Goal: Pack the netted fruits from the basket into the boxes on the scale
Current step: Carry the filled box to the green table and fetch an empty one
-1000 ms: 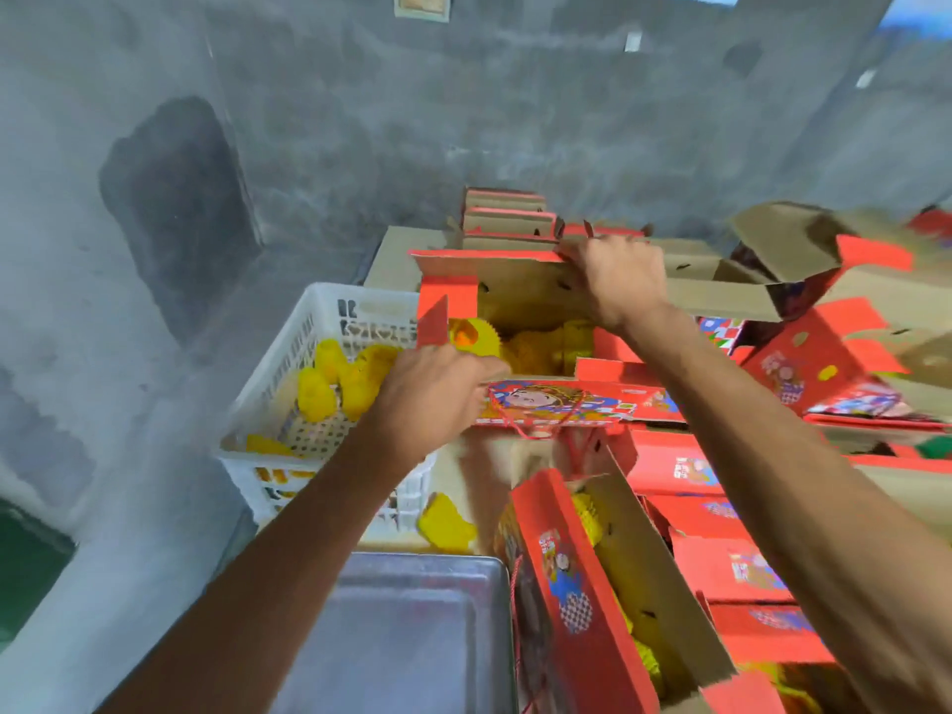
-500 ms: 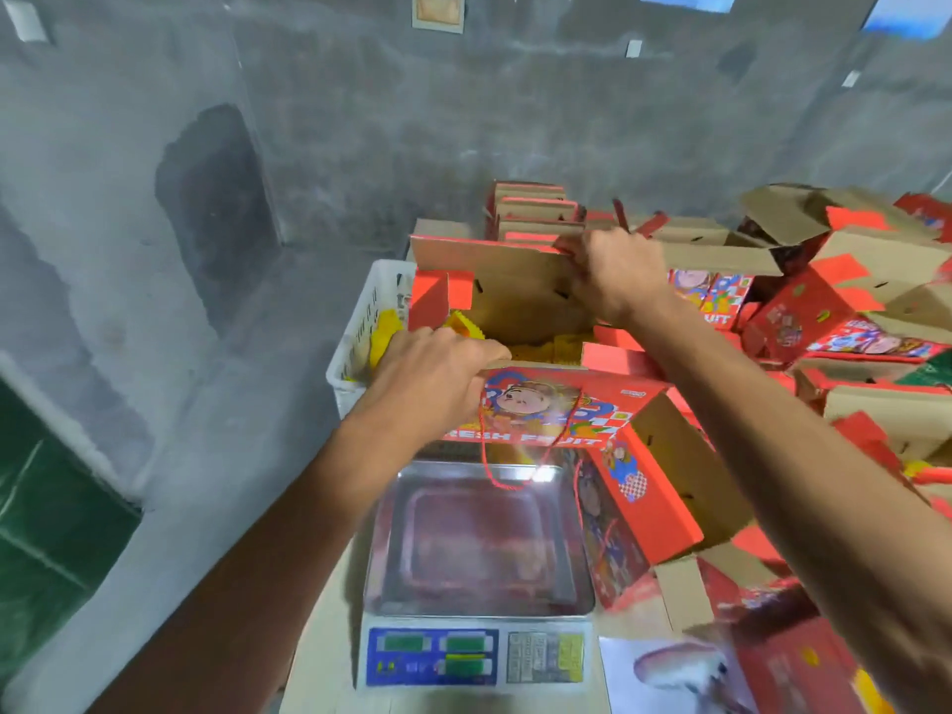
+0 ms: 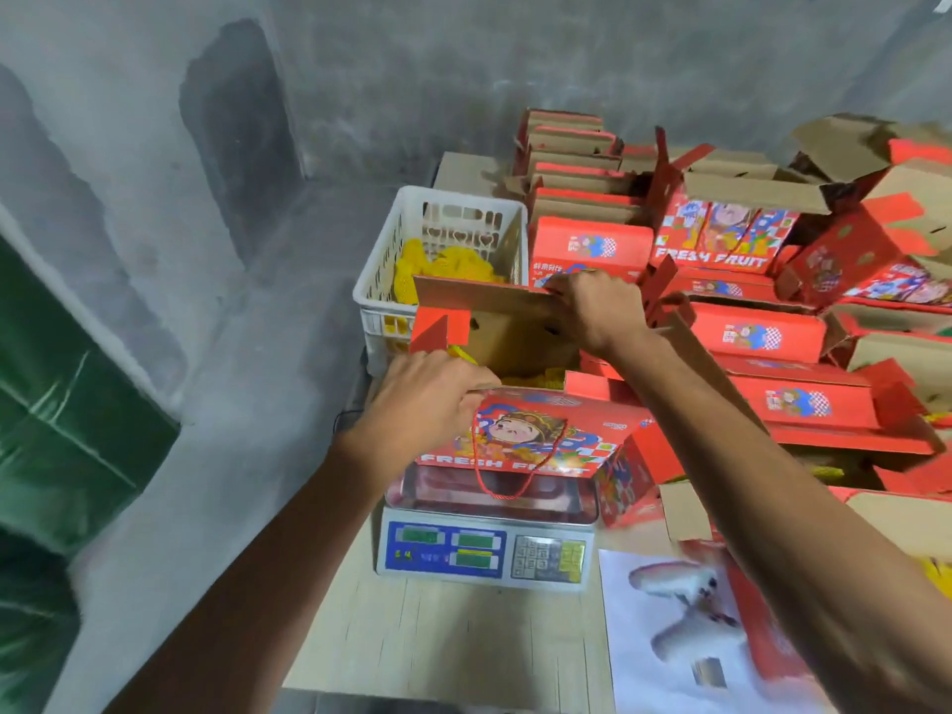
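Observation:
A red "FRESH FRUIT" box with a red cord handle is held just above the scale, its flaps up. Yellow netted fruits show inside it. My left hand grips the box's near left rim. My right hand pinches the top edge of the brown far flap. Behind the box stands a white plastic basket with more yellow netted fruits in it.
Many red fruit boxes, some shut and some with flaps up, are piled to the right. Flat folded boxes are stacked at the back. A white printed sheet lies right of the scale. A concrete wall runs along the left.
The view has tilted down and the whole scale with its display now shows. Both hands have kept their hold on the box, which has come lower over the scale pan.

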`<state>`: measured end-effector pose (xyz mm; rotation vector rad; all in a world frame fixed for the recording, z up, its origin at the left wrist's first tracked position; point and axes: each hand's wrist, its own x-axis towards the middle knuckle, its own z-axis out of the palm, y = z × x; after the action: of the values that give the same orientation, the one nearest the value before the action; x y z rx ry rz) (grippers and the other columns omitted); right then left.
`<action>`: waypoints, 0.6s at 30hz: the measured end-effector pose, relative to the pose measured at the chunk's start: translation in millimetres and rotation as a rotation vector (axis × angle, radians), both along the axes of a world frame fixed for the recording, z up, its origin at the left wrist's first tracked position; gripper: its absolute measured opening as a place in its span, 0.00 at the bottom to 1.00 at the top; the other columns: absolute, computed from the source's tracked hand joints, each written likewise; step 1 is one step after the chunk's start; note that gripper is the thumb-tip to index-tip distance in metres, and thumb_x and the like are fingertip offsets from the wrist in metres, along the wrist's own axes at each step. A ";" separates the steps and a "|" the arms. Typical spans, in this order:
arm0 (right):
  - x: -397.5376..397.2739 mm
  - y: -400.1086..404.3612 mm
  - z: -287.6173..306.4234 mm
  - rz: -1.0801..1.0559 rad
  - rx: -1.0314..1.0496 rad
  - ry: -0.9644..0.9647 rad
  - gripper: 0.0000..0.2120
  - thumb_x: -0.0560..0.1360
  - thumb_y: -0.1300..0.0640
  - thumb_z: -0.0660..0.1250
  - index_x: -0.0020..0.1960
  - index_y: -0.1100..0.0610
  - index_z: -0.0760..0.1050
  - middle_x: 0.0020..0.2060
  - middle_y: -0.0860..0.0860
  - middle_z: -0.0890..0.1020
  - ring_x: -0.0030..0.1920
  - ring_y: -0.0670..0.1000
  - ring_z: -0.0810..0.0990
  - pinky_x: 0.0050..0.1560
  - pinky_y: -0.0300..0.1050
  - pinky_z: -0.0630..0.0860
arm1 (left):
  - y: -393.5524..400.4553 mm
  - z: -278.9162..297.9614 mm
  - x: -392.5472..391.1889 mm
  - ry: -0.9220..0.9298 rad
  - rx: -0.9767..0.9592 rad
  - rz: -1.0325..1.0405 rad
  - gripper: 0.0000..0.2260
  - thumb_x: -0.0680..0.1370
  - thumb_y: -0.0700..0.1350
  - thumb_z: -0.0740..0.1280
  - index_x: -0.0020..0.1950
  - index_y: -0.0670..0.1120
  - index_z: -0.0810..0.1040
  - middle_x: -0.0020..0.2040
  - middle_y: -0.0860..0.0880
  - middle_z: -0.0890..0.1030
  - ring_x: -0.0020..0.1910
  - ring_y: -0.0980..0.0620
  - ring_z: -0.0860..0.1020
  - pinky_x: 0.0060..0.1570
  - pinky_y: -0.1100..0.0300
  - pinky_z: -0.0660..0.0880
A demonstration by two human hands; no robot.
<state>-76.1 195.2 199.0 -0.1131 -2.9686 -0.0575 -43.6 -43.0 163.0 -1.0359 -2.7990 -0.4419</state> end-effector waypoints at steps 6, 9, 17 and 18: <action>0.8 -9.2 -17.7 -0.016 -0.103 -0.040 0.12 0.81 0.47 0.64 0.60 0.49 0.80 0.56 0.61 0.81 0.58 0.66 0.79 0.52 0.56 0.77 | -4.1 -13.6 3.3 -0.102 -0.008 0.014 0.11 0.83 0.49 0.66 0.62 0.62 0.82 0.52 0.54 0.86 0.51 0.46 0.81 0.48 0.53 0.69; -1.6 -15.3 -28.3 -0.018 -0.112 -0.052 0.11 0.81 0.49 0.64 0.59 0.52 0.80 0.55 0.61 0.82 0.57 0.66 0.80 0.49 0.54 0.74 | -10.2 -15.0 0.2 -0.126 -0.029 0.032 0.13 0.83 0.48 0.65 0.63 0.63 0.82 0.55 0.55 0.86 0.54 0.46 0.81 0.54 0.50 0.73; 0.5 -6.1 -20.4 -0.038 -0.153 -0.120 0.13 0.79 0.53 0.68 0.63 0.48 0.80 0.58 0.58 0.82 0.61 0.63 0.79 0.55 0.57 0.77 | -1.5 -19.2 2.9 -0.099 0.026 0.000 0.12 0.83 0.48 0.67 0.62 0.62 0.82 0.54 0.54 0.86 0.55 0.46 0.81 0.55 0.50 0.74; 1.6 -4.5 -21.2 -0.047 -0.150 -0.120 0.13 0.79 0.52 0.68 0.63 0.48 0.80 0.58 0.57 0.82 0.61 0.63 0.79 0.56 0.58 0.77 | 0.9 -19.3 5.3 -0.087 0.034 0.005 0.12 0.82 0.48 0.67 0.62 0.63 0.82 0.54 0.54 0.86 0.55 0.45 0.81 0.54 0.51 0.73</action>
<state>-74.4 190.7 177.9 -0.2056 -3.0876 0.1585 -38.2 -42.1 143.8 -1.0267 -2.8582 -0.5446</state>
